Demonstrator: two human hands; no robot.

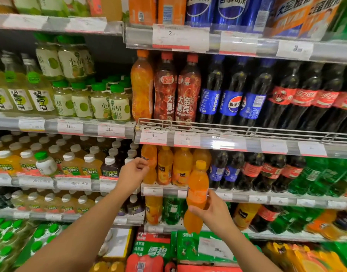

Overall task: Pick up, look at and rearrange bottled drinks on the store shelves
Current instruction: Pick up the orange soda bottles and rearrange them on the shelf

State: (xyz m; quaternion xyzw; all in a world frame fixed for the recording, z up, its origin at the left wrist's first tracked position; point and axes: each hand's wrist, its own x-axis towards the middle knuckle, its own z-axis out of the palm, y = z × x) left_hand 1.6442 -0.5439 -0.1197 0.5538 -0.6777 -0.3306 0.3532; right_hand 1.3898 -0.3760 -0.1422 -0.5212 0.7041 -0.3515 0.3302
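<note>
My right hand (214, 211) grips an orange soda bottle (196, 191) with an orange cap, held upright in front of the shelf, clear of it. My left hand (132, 172) reaches to the leftmost orange bottle (149, 163) standing on the third shelf; its fingertips touch that bottle's upper part, though whether they grip it is unclear. Beside it stand more orange drink bottles (181, 167) in a row.
Right of the orange row are Pepsi (217, 169), cola (267, 171) and green soda bottles (316, 175). Juice bottles with white caps (70, 163) fill the left bay. A wire rail (208, 126) fronts the shelf above. Boxed drink packs (155, 250) lie below.
</note>
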